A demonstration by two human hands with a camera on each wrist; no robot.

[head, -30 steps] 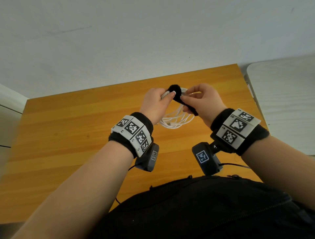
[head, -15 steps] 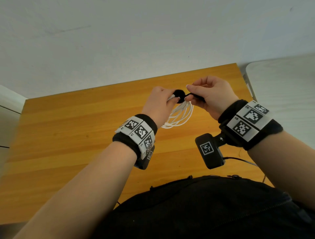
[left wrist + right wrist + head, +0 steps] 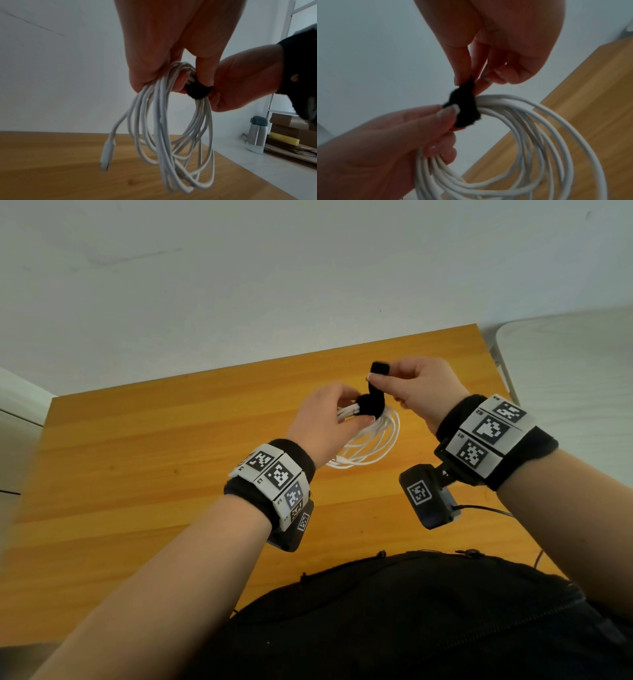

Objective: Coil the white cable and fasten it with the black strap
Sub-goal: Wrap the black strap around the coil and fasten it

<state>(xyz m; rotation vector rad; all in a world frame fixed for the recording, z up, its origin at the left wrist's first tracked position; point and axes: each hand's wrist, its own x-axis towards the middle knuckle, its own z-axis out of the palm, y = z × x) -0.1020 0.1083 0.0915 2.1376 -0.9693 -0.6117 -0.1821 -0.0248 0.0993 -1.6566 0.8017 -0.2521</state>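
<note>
Fuzzy black strap [image 3: 474, 404] around smooth white cable [image 3: 371, 445]

Plain storeroom-like room: wooden table [image 3: 137, 460], stacked cardboard boxes [image 3: 291, 129], bare wall [image 3: 239, 285].

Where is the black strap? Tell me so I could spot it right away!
Look above the far part of the wooden table, where the two hands meet. The left hand holds a bundle of white cable loops, and the black strap is wrapped round the top of that bundle. It is the only dark, fuzzy band there, and the right hand pinches its loose end, pulling it upward.
</note>
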